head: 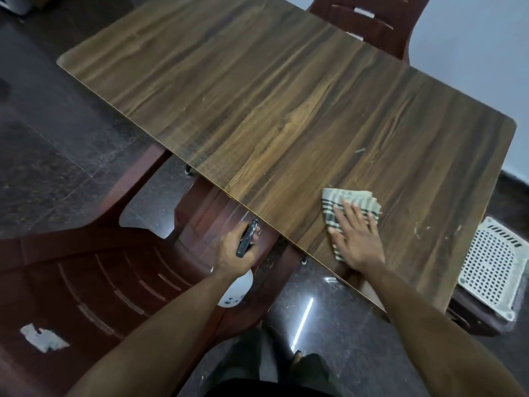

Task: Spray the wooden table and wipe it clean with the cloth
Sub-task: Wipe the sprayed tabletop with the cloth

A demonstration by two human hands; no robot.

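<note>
1. Chairs crowd the table: a dark red chair at the near left, tucked partly under the near edge, and another chair at the far side.
2. A white basket sits low at the right end, beside the table.
3. Pale specks and smears mark the tabletop toward the right.
4. The cloth, striped and folded, lies near the near edge at the right.
5. The right hand rests flat on the cloth, fingers spread and straight, pressing it to the table.
6. The left hand is off the table, above the red chair, fingers curled around a spray bottle; its black head points at the table edge and its white body shows below the wrist.
</note>
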